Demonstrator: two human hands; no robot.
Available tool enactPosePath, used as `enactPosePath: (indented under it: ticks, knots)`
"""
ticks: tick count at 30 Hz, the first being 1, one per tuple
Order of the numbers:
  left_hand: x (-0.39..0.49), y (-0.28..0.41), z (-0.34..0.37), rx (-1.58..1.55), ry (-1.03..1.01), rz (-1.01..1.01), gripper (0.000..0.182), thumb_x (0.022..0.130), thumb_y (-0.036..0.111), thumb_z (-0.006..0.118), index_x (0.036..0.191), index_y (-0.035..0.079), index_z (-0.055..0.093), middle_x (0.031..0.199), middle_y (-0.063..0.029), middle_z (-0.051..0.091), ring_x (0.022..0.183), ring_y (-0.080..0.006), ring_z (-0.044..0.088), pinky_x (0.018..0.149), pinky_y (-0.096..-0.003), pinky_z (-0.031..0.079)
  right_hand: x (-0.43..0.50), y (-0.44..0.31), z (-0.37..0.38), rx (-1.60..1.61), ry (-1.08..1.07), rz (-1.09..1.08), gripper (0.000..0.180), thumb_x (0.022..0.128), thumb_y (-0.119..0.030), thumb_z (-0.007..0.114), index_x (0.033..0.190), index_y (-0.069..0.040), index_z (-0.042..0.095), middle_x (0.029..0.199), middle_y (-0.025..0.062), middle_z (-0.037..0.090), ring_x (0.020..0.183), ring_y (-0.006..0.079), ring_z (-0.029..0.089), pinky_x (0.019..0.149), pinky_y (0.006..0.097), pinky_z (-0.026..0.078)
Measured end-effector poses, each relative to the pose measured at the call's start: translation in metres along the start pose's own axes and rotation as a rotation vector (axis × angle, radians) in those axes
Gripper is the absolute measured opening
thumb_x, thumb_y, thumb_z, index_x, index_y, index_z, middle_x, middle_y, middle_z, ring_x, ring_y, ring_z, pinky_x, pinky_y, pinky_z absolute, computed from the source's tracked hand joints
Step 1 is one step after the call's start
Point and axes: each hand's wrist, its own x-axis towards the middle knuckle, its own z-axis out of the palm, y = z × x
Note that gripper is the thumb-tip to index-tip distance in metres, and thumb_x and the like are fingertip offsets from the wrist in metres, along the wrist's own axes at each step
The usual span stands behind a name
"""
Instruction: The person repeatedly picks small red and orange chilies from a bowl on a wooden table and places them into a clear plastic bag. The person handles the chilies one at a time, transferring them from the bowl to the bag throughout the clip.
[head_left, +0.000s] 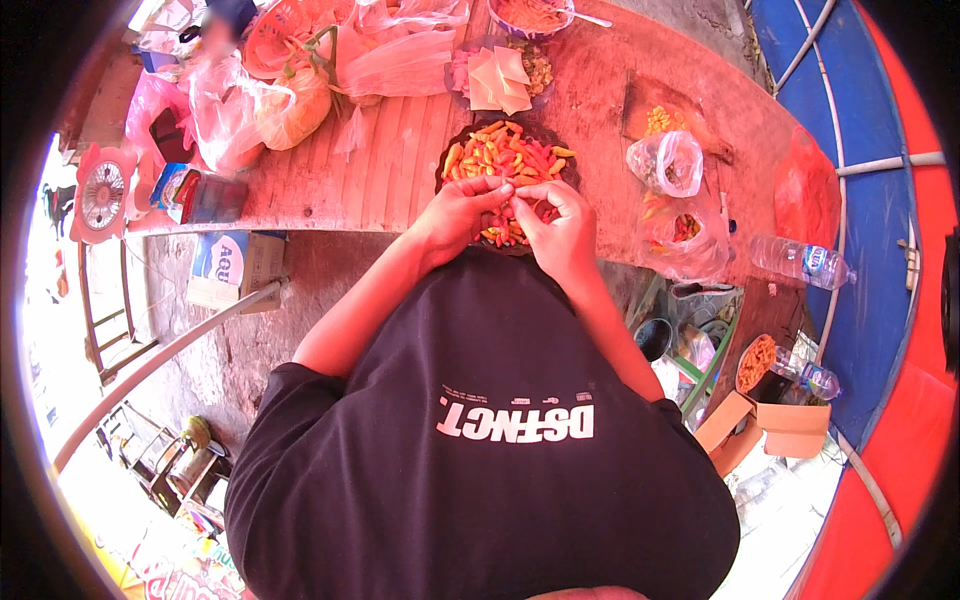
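Over a dark plate (442, 174) heaped with red, orange and yellow chili peppers (499, 154), my two hands meet at the fingertips. Thumb and fingers of my left hand (471, 210) pinch a small piece, apparently a chili pepper, mostly hidden by the fingers. My right hand (559, 217) comes in from the other side and grips the same small piece. Both wrists rest near the front edge of the wooden table (375, 172). More chilies show below and between my hands.
Behind the plate stands a dish with pale square sheets (499, 79), then a purple bowl (532, 19) with a spoon. Plastic bags (667, 163) and a water bottle (799, 261) lie right; a cutting board (652, 94) is beyond. At left are a fan (103, 193), jar (214, 199) and bags (232, 112).
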Motion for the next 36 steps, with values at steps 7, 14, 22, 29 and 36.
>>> enactPosePath:
  ticks: [7, 14, 22, 29, 36]
  knots:
    - [-0.009, -0.003, 0.004, 0.188, 0.082, 0.02, 0.023, 0.105, 0.015, 0.072, 0.123, 0.002, 0.078, 0.107, -0.0016, 0.079, 0.086, -0.0063, 0.068, 0.079, -0.0224, 0.056, 0.001, -0.005, -0.017, -0.178, -0.061, -0.102, 0.025, 0.089, -0.006, 0.083, 0.113, -0.002, 0.079, 0.103, 0.0121, 0.076, 0.09, 0.0261, 0.075, 0.081, 0.0366, 0.058]
    - [-0.008, -0.004, -0.002, 0.253, -0.006, 0.013, 0.026, 0.102, 0.017, 0.077, 0.124, 0.003, 0.079, 0.097, 0.0019, 0.078, 0.077, -0.0043, 0.063, 0.07, -0.0219, 0.048, 0.0, 0.002, -0.025, -0.193, -0.139, -0.265, 0.02, 0.091, -0.007, 0.08, 0.111, -0.003, 0.079, 0.105, 0.0117, 0.076, 0.096, 0.0304, 0.075, 0.083, 0.0386, 0.059]
    - [-0.015, -0.005, 0.001, 0.483, -0.036, 0.031, 0.021, 0.101, 0.021, 0.079, 0.114, 0.005, 0.082, 0.087, 0.0041, 0.073, 0.071, -0.0041, 0.059, 0.064, -0.0234, 0.046, -0.004, 0.001, -0.033, -0.253, -0.218, -0.222, 0.009, 0.095, -0.006, 0.075, 0.102, -0.001, 0.074, 0.1, 0.0139, 0.074, 0.092, 0.0301, 0.074, 0.082, 0.0376, 0.058]
    - [-0.017, -0.002, -0.006, 0.27, -0.049, 0.026, 0.026, 0.106, 0.021, 0.071, 0.123, 0.002, 0.075, 0.1, -0.0015, 0.075, 0.081, -0.0081, 0.067, 0.074, -0.0258, 0.055, 0.001, 0.011, -0.04, -0.021, 0.117, -0.157, 0.008, 0.1, -0.01, 0.073, 0.101, -0.002, 0.075, 0.095, 0.0115, 0.074, 0.083, 0.0237, 0.072, 0.072, 0.0353, 0.054]
    - [-0.006, 0.0, -0.01, -0.128, -0.033, -0.032, 0.052, 0.116, 0.034, 0.045, 0.146, -0.008, 0.054, 0.136, -0.0211, 0.066, 0.124, -0.0315, 0.068, 0.108, -0.0408, 0.057, 0.039, 0.041, -0.135, -0.687, 0.728, -0.196, 0.008, 0.099, -0.014, 0.074, 0.1, -0.008, 0.08, 0.097, 0.009, 0.076, 0.081, 0.026, 0.07, 0.068, 0.0376, 0.051]
